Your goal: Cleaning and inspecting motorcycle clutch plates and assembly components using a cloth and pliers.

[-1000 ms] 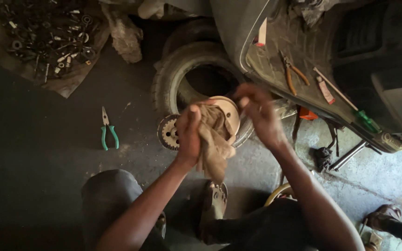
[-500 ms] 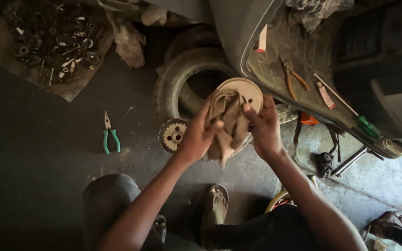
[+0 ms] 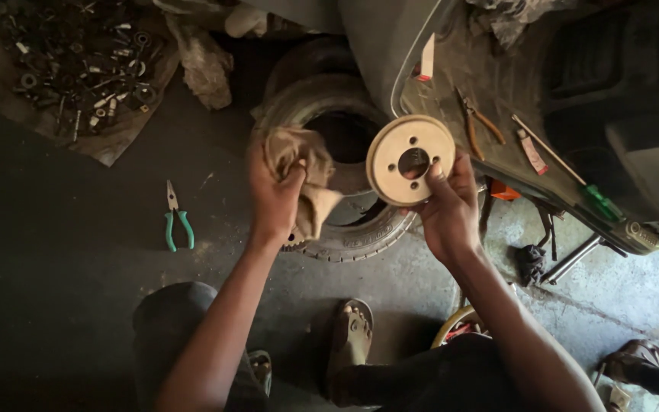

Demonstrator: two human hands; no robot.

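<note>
Above the right hand [image 3: 445, 207], closed on a round disc [image 3: 410, 159]'s lower edge only; could slip. Left hand [image 3: 274, 200] clutches rag [image 3: 299, 172].

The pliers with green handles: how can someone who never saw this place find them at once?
Start at the tyre lying on the dark floor. Left of it, beyond the left hand, the green-handled pliers lie alone; the other pliers have orange handles.
</note>
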